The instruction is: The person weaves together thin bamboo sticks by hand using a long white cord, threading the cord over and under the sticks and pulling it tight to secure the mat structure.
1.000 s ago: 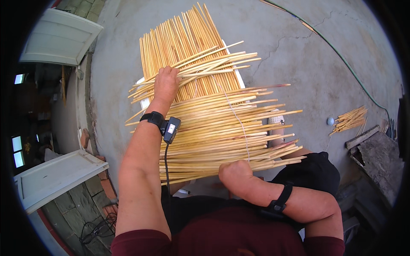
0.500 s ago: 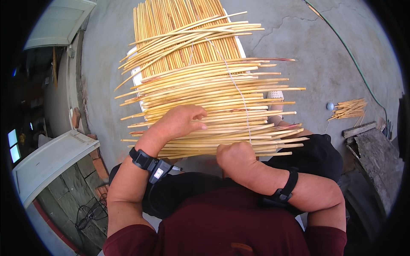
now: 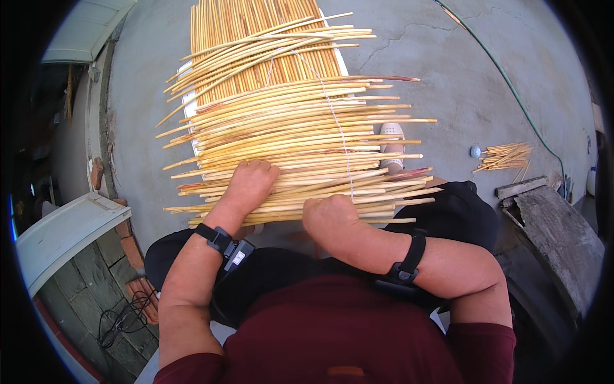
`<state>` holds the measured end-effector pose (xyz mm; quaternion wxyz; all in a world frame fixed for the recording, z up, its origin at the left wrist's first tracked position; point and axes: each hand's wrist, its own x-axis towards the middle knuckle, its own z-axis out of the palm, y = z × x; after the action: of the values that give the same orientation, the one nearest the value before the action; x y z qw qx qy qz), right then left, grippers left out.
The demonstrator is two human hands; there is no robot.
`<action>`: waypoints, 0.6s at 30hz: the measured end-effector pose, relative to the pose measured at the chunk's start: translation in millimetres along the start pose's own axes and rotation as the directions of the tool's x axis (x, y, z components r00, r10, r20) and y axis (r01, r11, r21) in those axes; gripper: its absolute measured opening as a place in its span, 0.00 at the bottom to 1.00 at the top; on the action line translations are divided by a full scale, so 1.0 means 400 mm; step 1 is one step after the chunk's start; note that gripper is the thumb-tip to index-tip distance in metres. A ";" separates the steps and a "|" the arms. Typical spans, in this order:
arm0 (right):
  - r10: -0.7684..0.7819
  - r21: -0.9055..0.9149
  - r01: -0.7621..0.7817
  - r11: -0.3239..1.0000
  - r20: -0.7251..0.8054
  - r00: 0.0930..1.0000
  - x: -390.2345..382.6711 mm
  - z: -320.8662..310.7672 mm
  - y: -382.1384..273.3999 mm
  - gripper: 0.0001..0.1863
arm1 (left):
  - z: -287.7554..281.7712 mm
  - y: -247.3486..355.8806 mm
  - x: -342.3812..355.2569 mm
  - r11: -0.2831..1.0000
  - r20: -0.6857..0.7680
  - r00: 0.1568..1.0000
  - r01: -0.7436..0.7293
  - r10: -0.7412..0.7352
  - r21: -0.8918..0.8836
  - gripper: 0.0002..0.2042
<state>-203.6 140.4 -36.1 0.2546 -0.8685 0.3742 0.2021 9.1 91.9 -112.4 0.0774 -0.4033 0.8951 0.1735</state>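
A row of peeled pale-yellow sticks [image 3: 288,139] lies crosswise before me, with a thin white string [image 3: 337,120] running over it toward my body. My left hand [image 3: 251,184] rests on the left part of the row, its fingers bent down around some of the sticks; the fingertips are hidden. At the near edge of the row, my right hand [image 3: 331,214] is closed in a fist close to the string's near end. What it grips is hidden beneath the fingers.
Beyond the row, more sticks lie lengthwise on a white board [image 3: 189,105], with a loose crosswise bunch [image 3: 256,52] on top. On the floor at right are a ball of string [image 3: 475,152], short sticks [image 3: 505,157], a green hose [image 3: 505,73] and a weathered board [image 3: 556,224].
My left hand has come down onto the sticks, its raised fingers and thumb now bent over them. My right fist stays at the near edge. The whole view has shifted slightly.
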 end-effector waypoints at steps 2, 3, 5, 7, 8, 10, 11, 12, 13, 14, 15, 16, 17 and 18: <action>-0.013 0.008 0.012 1.000 0.060 0.998 0.002 -0.004 0.000 0.09 | -0.002 -0.007 0.013 0.999 -0.019 0.999 -0.046 0.047 0.016 0.07; -0.026 0.005 0.026 1.000 0.055 0.998 0.002 -0.004 0.000 0.10 | -0.004 -0.010 0.015 0.999 -0.003 0.999 -0.041 0.041 0.022 0.07; 0.018 0.030 -0.018 0.999 0.015 1.000 0.009 -0.006 0.004 0.10 | -0.010 -0.018 0.016 0.999 0.016 0.999 0.035 -0.035 0.012 0.07; 0.058 0.057 -0.055 0.997 -0.041 0.997 0.020 -0.007 0.019 0.10 | -0.017 -0.029 0.017 0.986 -0.022 0.986 0.164 -0.165 -0.037 0.07; 0.075 0.075 -0.070 0.995 -0.068 0.995 0.029 -0.006 0.036 0.10 | -0.018 -0.031 0.019 0.987 -0.007 0.988 0.155 -0.155 -0.053 0.06; 0.093 0.090 -0.081 0.993 -0.132 0.987 0.037 -0.004 0.055 0.10 | -0.024 -0.035 0.023 0.986 -0.069 0.990 0.110 -0.120 -0.129 0.07; 0.094 0.087 -0.080 0.993 -0.172 0.981 0.038 -0.002 0.060 0.09 | -0.031 -0.041 0.026 0.964 0.088 0.976 0.210 -0.198 -0.161 0.08; 0.096 0.082 -0.081 0.993 -0.203 0.975 0.037 0.001 0.063 0.09 | -0.039 -0.051 0.033 0.933 0.247 0.937 0.300 -0.248 -0.201 0.09; 0.066 0.077 -0.053 0.996 -0.187 0.980 0.033 0.006 0.062 0.09 | -0.047 -0.059 0.039 0.891 0.402 0.871 0.394 -0.283 -0.224 0.10; 0.037 0.071 -0.026 0.997 -0.165 0.986 0.024 0.011 0.056 0.09 | -0.052 -0.064 0.045 0.885 0.439 0.864 0.386 -0.247 -0.260 0.11; 0.007 0.059 0.002 0.998 -0.156 0.988 0.014 0.018 0.050 0.08 | -0.054 -0.066 0.051 0.878 0.474 0.856 0.378 -0.209 -0.295 0.11; -0.004 0.061 0.016 0.998 -0.197 0.980 0.003 0.024 0.040 0.07 | -0.056 -0.067 0.052 0.857 0.509 0.844 0.379 -0.166 -0.349 0.12; -0.016 0.055 0.031 0.998 -0.251 0.968 -0.007 0.031 0.029 0.06 | -0.055 -0.066 0.052 0.787 0.551 0.815 0.455 -0.178 -0.418 0.12; -0.025 0.067 0.043 0.997 -0.252 0.967 -0.016 0.037 0.022 0.05 | -0.056 -0.066 0.048 0.741 0.564 0.809 0.480 -0.167 -0.470 0.13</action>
<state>-216.7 147.2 -46.8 0.2397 -0.8837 0.3954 0.0728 16.1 54.1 -103.6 0.1998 -0.5043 0.6580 0.5223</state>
